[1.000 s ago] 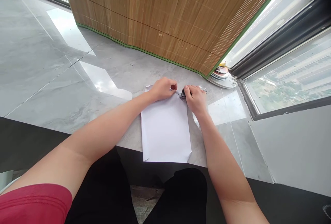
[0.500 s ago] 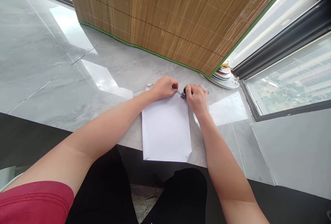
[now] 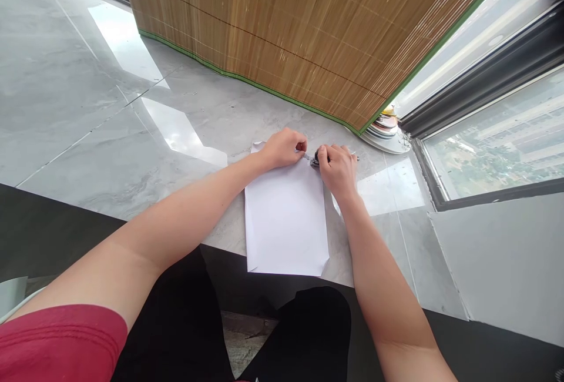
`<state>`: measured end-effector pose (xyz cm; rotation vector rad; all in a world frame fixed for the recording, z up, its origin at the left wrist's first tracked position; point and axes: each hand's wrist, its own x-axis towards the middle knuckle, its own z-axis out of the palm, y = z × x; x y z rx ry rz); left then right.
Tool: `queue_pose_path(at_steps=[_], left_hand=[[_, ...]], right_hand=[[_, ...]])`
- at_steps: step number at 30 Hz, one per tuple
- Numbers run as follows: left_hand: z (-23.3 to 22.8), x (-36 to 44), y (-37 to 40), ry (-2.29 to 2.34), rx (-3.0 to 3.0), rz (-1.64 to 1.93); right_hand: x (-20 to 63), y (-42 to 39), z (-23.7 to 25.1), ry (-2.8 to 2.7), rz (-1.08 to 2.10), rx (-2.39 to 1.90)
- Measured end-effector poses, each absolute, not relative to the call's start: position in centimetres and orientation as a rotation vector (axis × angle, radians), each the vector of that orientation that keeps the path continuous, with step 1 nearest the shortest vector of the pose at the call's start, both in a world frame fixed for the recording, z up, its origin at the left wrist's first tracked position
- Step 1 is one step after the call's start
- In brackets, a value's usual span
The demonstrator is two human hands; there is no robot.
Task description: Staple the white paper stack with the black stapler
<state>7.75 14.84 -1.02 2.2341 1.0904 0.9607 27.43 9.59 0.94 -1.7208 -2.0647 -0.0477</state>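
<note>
Fingers [image 3: 301, 147] of both hands were pinched on a small, stiff binder clip [image 3: 314, 160] atop light, floppy paper [image 3: 286, 217].

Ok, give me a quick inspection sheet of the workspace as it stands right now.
Surface: glossy grey marble-look ledge, sunlit patches.
Job's things: white paper sheet lying flat, near edge at the ledge's rim; small black-and-silver tool at its far edge, kind unclear.
Clutter: stack of round plates by the window.
Hands: left hand pinches the tool's silver end; right hand grips its black body.
Cables: nothing seen.
Surroundings: bamboo blind with green trim; dark-framed window.
</note>
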Motion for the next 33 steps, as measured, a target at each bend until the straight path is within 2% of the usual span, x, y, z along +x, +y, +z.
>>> queue_pose_path(at_steps=[33], left_hand=[[-1.2,7.7,15.0,1.077,2.207,0.987]], right_hand=[[25.8,9.2,0.4,-2.139,-0.272,-1.867]])
